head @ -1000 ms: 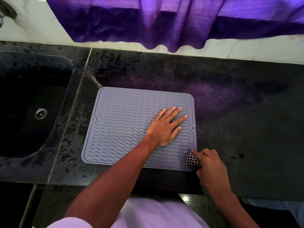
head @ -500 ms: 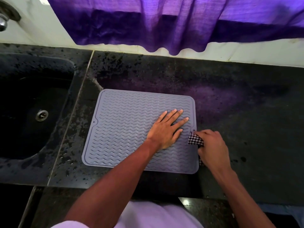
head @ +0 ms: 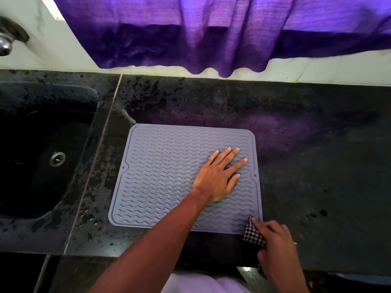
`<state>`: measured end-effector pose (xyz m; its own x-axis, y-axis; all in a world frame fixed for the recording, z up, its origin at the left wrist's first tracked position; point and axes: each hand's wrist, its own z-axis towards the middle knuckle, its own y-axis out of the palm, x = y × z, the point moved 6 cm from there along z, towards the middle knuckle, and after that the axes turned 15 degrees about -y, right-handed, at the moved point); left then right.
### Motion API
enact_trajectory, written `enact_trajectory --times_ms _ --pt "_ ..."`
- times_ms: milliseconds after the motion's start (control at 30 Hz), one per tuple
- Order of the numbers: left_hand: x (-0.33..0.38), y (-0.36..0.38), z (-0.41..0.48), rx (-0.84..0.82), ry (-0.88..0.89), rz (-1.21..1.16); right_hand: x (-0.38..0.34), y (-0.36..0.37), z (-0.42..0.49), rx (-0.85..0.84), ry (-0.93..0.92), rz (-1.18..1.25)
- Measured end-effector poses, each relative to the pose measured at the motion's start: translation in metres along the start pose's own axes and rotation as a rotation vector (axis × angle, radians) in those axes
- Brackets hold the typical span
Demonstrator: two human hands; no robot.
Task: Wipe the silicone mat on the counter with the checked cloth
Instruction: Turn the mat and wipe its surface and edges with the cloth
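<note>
Left hand (head: 220,176) flat on mat (head: 169,166), fingers straight, pressing down; right hand (head: 275,244) pinching bunched checked cloth (head: 252,233) at near right corner of mat, on dark counter (head: 317,166) beside sink (head: 42,155). Best to press firmly against sliding, then drag cloth along wavy ridges, edge first, with overlapping strokes, without lifting the corner.

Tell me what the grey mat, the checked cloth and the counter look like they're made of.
Mat: likely silicone or soft rubber, matte grey, moulded wavy ridges and raised rim.
Checked cloth: woven fabric, small dark-and-white check, bunched softly.
Counter: probably polished dark stone, granite perhaps; speckled, with a glossy purple reflection.
</note>
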<state>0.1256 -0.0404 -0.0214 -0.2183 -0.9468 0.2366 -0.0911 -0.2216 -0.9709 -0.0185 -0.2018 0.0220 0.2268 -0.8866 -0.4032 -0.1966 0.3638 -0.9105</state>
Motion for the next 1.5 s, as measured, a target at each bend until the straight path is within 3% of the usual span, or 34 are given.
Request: enact_trajectory --times_ms 167,267,467,1167,1267,1333,1400,1500 --pt "-0.002 -0.001 0.001 -0.004 -0.034 -0.054 0.001 -0.044 0.035 0.046 0.121 0.210" --pt "-0.004 0.001 0.002 -0.035 -0.070 -0.020 -0.004 -0.077 0.098 0.165 0.049 0.127" --pt "-0.003 -0.001 0.002 -0.051 -0.066 -0.002 -0.001 -0.061 0.192 0.138 -0.052 -0.095" --pt "-0.003 0.001 0.003 0.017 -0.049 -0.006 -0.008 -0.030 0.093 0.007 -0.009 -0.003" --pt "-0.003 -0.001 0.003 0.014 -0.035 -0.018 0.003 -0.036 0.087 -0.009 0.024 0.171" --pt "-0.003 -0.003 0.004 -0.005 -0.046 -0.073 0.014 -0.042 0.083 0.024 0.171 0.464" --pt "0.000 -0.013 0.007 -0.063 -0.155 -0.353 0.021 -0.043 0.078 0.116 0.339 0.838" --pt "0.023 -0.039 0.008 -0.183 -0.278 -0.912 0.020 -0.046 0.079 0.232 0.449 1.216"
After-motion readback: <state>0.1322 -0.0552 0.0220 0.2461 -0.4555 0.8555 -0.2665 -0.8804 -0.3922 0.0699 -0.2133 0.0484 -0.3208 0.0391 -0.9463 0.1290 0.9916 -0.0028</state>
